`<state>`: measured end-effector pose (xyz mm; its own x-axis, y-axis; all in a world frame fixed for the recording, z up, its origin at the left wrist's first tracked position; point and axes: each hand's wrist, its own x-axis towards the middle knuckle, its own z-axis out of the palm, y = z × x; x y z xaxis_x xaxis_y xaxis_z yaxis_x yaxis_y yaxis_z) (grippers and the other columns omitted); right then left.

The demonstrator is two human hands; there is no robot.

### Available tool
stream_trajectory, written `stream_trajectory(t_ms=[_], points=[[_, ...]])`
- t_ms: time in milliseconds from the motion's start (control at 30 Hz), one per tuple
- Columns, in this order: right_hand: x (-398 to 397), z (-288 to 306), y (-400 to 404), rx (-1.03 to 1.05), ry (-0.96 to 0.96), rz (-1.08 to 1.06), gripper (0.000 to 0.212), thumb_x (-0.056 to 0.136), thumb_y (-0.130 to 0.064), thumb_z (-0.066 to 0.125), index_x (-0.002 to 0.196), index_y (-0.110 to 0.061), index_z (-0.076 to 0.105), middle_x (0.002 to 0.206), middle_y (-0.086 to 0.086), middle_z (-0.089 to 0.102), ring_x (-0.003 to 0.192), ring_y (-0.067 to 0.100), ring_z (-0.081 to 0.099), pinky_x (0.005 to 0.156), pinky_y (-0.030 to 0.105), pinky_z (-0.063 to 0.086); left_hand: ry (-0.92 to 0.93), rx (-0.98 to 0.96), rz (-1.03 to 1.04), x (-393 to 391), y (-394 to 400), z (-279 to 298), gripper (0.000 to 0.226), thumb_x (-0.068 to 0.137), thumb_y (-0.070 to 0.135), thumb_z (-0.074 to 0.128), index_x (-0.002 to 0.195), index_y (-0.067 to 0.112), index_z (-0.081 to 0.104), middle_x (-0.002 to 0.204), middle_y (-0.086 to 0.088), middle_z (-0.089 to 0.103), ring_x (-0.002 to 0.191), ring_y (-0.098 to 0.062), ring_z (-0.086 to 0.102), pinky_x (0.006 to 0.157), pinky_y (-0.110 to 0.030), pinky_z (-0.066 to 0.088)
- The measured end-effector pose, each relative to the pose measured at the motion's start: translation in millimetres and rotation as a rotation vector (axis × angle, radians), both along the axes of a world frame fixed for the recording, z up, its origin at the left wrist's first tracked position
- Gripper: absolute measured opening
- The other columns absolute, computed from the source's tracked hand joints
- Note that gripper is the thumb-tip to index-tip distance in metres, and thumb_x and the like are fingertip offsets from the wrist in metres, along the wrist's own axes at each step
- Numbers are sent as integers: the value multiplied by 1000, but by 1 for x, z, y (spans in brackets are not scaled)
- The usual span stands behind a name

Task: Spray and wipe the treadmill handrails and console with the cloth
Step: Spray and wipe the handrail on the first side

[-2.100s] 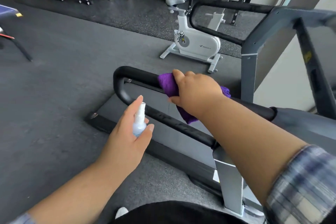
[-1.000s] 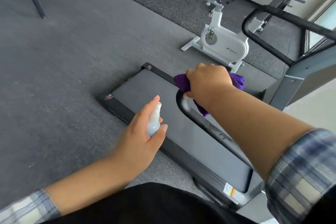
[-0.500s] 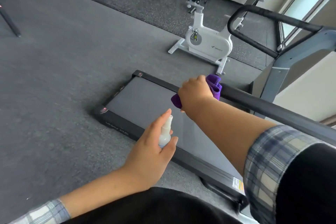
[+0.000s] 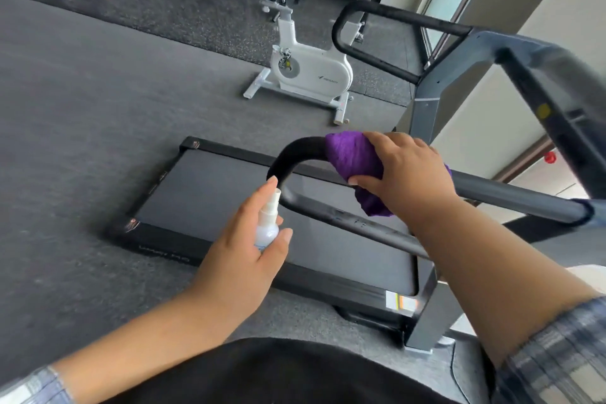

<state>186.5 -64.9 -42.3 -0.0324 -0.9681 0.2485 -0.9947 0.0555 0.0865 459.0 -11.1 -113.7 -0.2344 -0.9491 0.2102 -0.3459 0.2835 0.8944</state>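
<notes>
R hand [image 4: 406, 174]: fingers [image 4: 385, 141] curled over the purple cloth [image 4: 352, 154], clamping it round the near handrail [image 4: 501, 195] just past its bend. Cloth looks soft, light, bunches easily; prob. best kept wrapped w/ palm on top so it slides rather than slips off. L hand [image 4: 239, 249] grips the small spray bottle [image 4: 267, 223], index on the nozzle, just beside the rail's curve. Bottle looks light, plastic, prob. slick if wet. Treadmill belt [image 4: 229, 193] below; white exercise bike [image 4: 308, 72] beyond.

two hands [image 4: 242, 249], one spray bottle [image 4: 267, 226], one purple cloth [image 4: 355, 161], two handrails [image 4: 360, 229], one exercise bike [image 4: 311, 70]
</notes>
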Motion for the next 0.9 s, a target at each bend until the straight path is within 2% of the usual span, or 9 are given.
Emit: stream_trajectory(t_ms=[167, 300, 367, 433, 500, 567, 733, 833, 900], points=[[-12, -1, 15, -35, 20, -48, 84, 74, -84, 50, 134, -26, 49, 120, 4, 62, 109, 33, 58, 95, 48, 45, -29, -8, -21, -14, 5, 3, 64, 89, 43, 58, 131, 77, 23, 119, 23, 56, 108, 6, 56, 82, 2, 36], [23, -1, -6, -4, 83, -146, 89, 75, -92, 27, 116, -17, 55, 111, 7, 63, 103, 33, 59, 87, 48, 41, -65, -10, -20, -35, 9, 8, 63, 88, 45, 58, 130, 77, 24, 116, 32, 54, 107, 7, 55, 78, 0, 40], [28, 0, -14, 3, 67, -115, 82, 80, -88, 30, 114, -17, 55, 109, 7, 63, 100, 33, 59, 81, 45, 39, -73, -7, -21, -52, 13, 11, 63, 87, 46, 58, 130, 78, 24, 114, 34, 55, 105, 8, 56, 74, -9, 44], [19, 1, -13, -5, 50, -27, 73, 83, -83, 38, 122, -22, 50, 109, 5, 63, 99, 32, 60, 75, 42, 33, -74, 4, -30, -72, 18, 14, 64, 87, 46, 59, 130, 77, 24, 114, 36, 55, 105, 10, 55, 76, -15, 43], [2, 3, -7, 25, 25, 51, 72, 85, -79, 44, 134, -27, 42, 109, 5, 61, 99, 31, 60, 73, 40, 30, -74, 13, -53, -93, 24, 18, 65, 86, 46, 60, 130, 78, 24, 118, 38, 53, 108, 14, 53, 78, -19, 44], [-22, 4, 1, 48, -12, 83, 70, 84, -77, 47, 135, -30, 43, 108, 4, 60, 99, 31, 59, 74, 39, 32, -84, 2, -79, -115, 29, 20, 66, 85, 45, 61, 129, 78, 24, 120, 38, 52, 110, 14, 52, 80, -16, 42], [-101, 4, 43, 7, -12, 18, 70, 80, -83, 44, 123, -28, 51, 101, 0, 61, 94, 28, 60, 79, 40, 42, -98, 12, -125, -168, 41, 23, 66, 85, 43, 62, 127, 79, 25, 116, 35, 55, 108, 10, 54, 81, -17, 41], [-157, 8, 72, -27, -30, -65, 76, 75, -90, 32, 106, -25, 55, 96, -2, 62, 90, 26, 61, 79, 40, 47, -107, -1, -138, -197, 50, 24, 66, 86, 43, 61, 128, 79, 24, 115, 36, 55, 107, 9, 54, 78, -11, 42], [-192, 10, 88, -31, -32, -117, 82, 73, -95, 23, 103, -25, 55, 93, -3, 62, 89, 25, 61, 79, 41, 48, -110, -10, -143, -215, 56, 26, 67, 86, 44, 61, 127, 80, 23, 115, 35, 55, 105, 7, 56, 76, -11, 42]])
